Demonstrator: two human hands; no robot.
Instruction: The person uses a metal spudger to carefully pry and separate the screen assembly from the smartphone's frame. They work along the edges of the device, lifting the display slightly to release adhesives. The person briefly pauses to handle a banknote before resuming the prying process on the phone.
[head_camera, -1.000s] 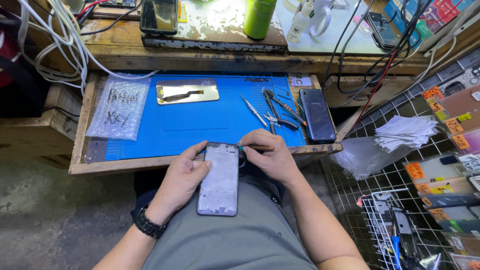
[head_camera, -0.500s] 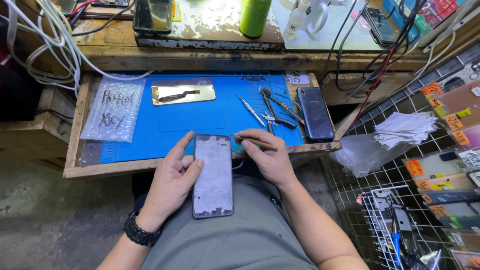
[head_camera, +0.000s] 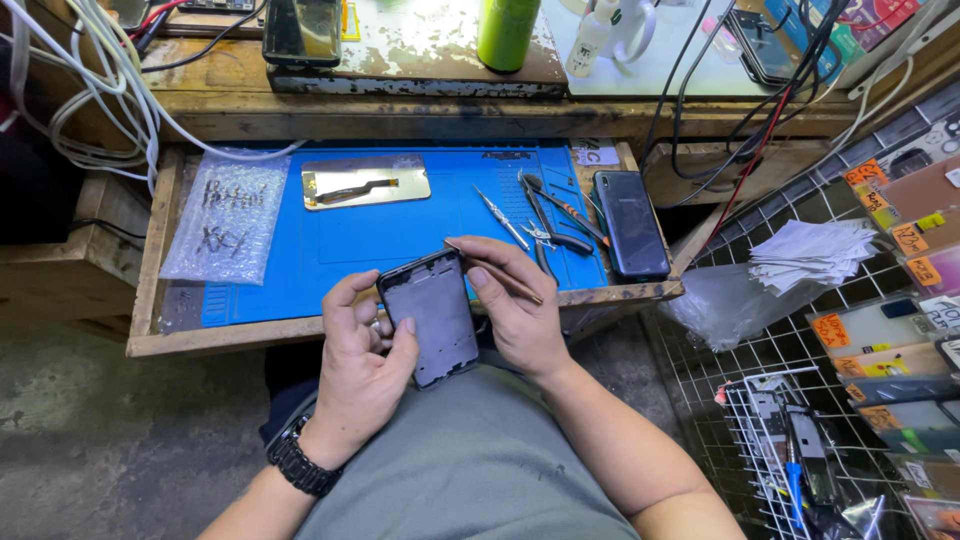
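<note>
Left hand (head_camera: 362, 355) grips a phone frame (head_camera: 432, 315) over the lap, fingers curled round its edges. Right hand (head_camera: 510, 305) steadies its top corner, fingers pinching a thin tool (head_camera: 497, 272). Blue mat (head_camera: 400, 225) w/ tweezers (head_camera: 500, 217) lies just beyond.

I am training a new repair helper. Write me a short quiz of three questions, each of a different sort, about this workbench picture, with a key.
1. True or false: the left hand grips the phone frame from its left side.
2. Multiple choice: what does the right hand hold? A) a thin pointed tool B) a green bottle C) a roll of tape
3. Short answer: what lies at the right edge of the blue work mat?

Key
1. True; thumb and fingers wrap the frame's left edge.
2. A; the thin tool sits between the fingers, beside the frame's top.
3. A dark phone, lying flat, with tweezers beside it.
</note>
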